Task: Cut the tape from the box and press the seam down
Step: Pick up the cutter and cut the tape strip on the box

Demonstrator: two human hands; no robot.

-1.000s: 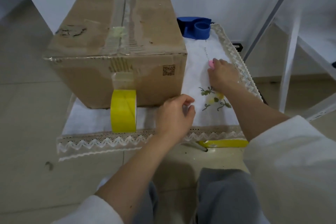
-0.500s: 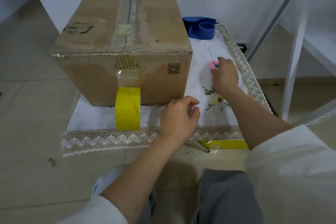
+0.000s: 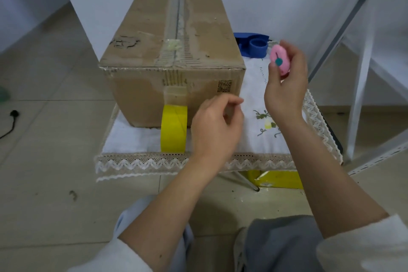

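A: Head view, the only one we have. Where's the box (image 3: 172, 59)?

B: On the cloth-covered low table (image 3: 141, 159), centre-left. The tape roll (image 3: 174, 131) stands on edge against its near face, w/ the strip running up onto that face, so it's still attached. That's prob. why the roll sits there: it hangs off the uncut strip.

A: Our right hand (image 3: 284, 86)?

B: Raised beside the box, fingers curled round the pink cutter (image 3: 280, 62), slider facing us. We guess the thumb is about to push the blade out. No blade visible yet.

A: And the left hand (image 3: 217, 126)?

B: Just right of the roll, fingers curled, thumb near fingertips. Holds nothing we can see, tho a bit of tape is poss. Likely ready to steady the roll for the cut.

A: Seam (image 3: 177, 28)?

B: Along the top, not pressed yet.
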